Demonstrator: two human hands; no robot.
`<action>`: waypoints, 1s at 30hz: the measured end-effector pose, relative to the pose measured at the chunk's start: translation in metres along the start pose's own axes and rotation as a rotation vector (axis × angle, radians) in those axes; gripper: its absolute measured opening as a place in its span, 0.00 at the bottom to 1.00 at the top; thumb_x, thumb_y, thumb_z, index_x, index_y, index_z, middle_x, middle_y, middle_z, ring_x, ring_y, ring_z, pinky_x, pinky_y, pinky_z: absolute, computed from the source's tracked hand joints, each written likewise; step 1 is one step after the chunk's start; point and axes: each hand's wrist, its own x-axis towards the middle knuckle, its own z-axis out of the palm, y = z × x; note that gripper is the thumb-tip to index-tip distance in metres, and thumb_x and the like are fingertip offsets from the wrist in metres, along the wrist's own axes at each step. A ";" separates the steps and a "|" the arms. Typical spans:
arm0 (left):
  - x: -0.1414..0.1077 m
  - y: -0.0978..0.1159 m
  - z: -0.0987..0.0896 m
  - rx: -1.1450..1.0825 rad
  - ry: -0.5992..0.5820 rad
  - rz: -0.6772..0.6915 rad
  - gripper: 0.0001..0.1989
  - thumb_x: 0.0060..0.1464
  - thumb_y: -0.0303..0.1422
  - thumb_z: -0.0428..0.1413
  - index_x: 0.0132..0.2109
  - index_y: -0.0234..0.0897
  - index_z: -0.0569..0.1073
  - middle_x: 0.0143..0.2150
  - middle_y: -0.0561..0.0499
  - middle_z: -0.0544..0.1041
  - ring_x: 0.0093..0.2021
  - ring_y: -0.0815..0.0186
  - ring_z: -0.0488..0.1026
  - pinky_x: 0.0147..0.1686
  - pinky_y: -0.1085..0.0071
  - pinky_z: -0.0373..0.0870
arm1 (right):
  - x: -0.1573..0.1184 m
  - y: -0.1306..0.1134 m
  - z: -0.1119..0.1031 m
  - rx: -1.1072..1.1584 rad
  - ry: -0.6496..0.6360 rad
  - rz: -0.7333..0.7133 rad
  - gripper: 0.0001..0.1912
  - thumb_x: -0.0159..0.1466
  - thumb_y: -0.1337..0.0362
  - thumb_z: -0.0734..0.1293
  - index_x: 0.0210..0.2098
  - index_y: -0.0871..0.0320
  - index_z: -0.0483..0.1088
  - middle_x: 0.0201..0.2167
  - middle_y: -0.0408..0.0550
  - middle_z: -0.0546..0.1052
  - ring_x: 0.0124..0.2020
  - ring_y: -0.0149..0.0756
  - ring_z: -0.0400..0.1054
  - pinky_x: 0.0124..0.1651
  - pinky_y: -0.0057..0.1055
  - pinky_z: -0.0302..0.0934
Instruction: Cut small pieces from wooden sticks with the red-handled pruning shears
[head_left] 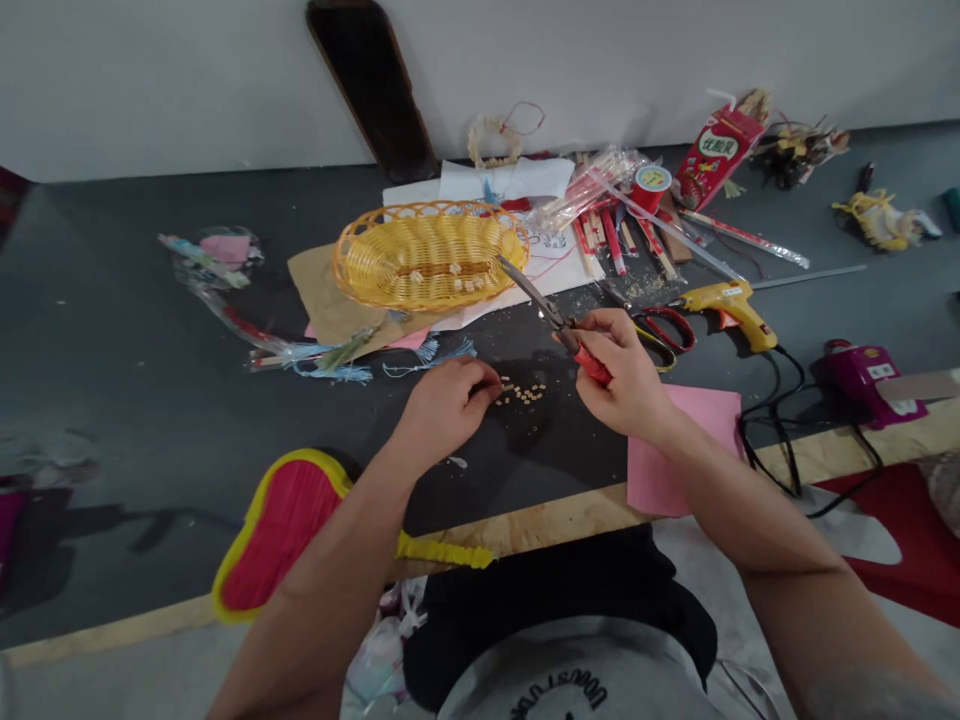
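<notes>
Red-handled pliers (592, 366) are gripped in my right hand (624, 372), their long metal jaws pointing up and left toward a yellow woven basket (375, 262). Several small pale pieces (525, 392) lie scattered on the dark table between my hands. At the left edge of these pieces is my left hand (452, 402), thumb and fingertips pinched together; whatever is between them is too small to make out. Inside the basket sit a thin brown stick and several small pale bits.
Scissors (671, 330), a yellow glue gun (739, 305) with a black cord, and pink paper (712, 410) lie at the right. Blue tassels (337, 368) are at the left. A phone (375, 90) leans on the wall. A red-and-yellow shape (289, 520) rests by my left forearm.
</notes>
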 end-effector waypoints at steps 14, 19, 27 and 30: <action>0.006 0.006 0.004 -1.349 0.404 -0.214 0.19 0.35 0.39 0.77 0.35 0.38 0.80 0.29 0.53 0.76 0.28 0.70 0.70 0.27 0.75 0.67 | -0.006 -0.010 0.003 -0.268 -0.176 -0.153 0.22 0.55 0.75 0.63 0.48 0.55 0.74 0.52 0.54 0.70 0.55 0.50 0.65 0.55 0.48 0.62; 0.005 0.007 0.007 -1.372 0.403 -0.205 0.19 0.36 0.38 0.76 0.34 0.36 0.80 0.27 0.54 0.76 0.27 0.72 0.69 0.27 0.75 0.67 | -0.007 -0.013 0.004 -0.282 -0.162 -0.163 0.21 0.56 0.75 0.64 0.47 0.56 0.75 0.51 0.55 0.71 0.55 0.50 0.65 0.54 0.48 0.62; 0.007 0.009 0.009 -1.406 0.389 -0.222 0.19 0.34 0.38 0.77 0.31 0.36 0.79 0.27 0.54 0.75 0.26 0.72 0.68 0.27 0.75 0.67 | -0.008 -0.017 0.006 -0.295 -0.173 -0.147 0.22 0.56 0.75 0.63 0.48 0.55 0.74 0.52 0.55 0.71 0.55 0.50 0.64 0.55 0.48 0.60; 0.008 0.009 0.009 -1.421 0.396 -0.233 0.19 0.32 0.37 0.78 0.30 0.36 0.79 0.28 0.54 0.75 0.26 0.73 0.69 0.27 0.76 0.68 | -0.009 -0.018 0.007 -0.294 -0.181 -0.142 0.22 0.56 0.75 0.63 0.48 0.55 0.74 0.53 0.54 0.71 0.55 0.49 0.64 0.56 0.48 0.60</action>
